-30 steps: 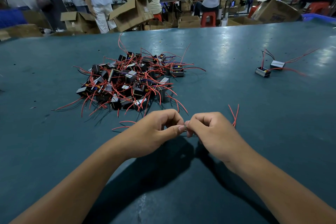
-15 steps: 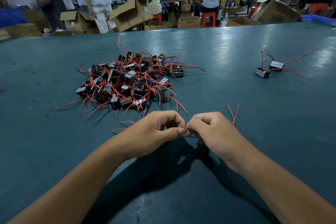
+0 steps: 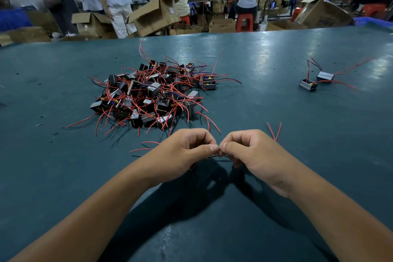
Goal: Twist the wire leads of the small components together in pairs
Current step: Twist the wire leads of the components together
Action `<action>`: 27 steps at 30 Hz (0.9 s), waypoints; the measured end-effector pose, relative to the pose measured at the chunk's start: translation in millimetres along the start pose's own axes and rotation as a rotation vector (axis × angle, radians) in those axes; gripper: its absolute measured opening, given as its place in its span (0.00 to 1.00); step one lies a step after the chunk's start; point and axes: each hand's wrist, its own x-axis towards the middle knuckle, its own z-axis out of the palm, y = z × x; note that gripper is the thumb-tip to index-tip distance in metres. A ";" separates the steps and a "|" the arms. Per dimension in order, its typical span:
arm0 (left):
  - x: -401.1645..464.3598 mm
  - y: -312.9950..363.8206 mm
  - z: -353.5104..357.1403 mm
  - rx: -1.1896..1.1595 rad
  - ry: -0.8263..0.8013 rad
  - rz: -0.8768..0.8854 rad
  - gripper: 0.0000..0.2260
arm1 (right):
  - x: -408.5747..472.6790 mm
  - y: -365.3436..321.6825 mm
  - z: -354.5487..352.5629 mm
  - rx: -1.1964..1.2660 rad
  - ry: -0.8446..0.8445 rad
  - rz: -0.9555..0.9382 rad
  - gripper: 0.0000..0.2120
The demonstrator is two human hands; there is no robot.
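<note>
My left hand (image 3: 182, 151) and right hand (image 3: 251, 151), fingers curled, pinch leads (image 3: 219, 156) together near table's (image 3: 276, 176) near edge. Two components (image 3: 315, 81) paired toward right edge; big pile (image 3: 153, 95) mid-table left untwisted.

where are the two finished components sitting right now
In the head view the two components lie far right on the green table, side by side, apart from the big pile at centre-left and beyond the right hand.
</note>
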 end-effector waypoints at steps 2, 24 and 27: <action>0.1 -1.4 0.4 -0.016 0.003 -0.004 0.05 | 0.6 0.2 -0.5 0.005 -0.003 0.001 0.09; 3.5 -13.9 -17.4 0.563 0.094 0.006 0.08 | 12.4 15.9 -31.2 -0.643 0.124 -0.296 0.04; 3.9 -15.2 -17.3 0.595 0.069 0.035 0.07 | 11.6 14.3 -34.9 -0.688 0.011 -0.268 0.05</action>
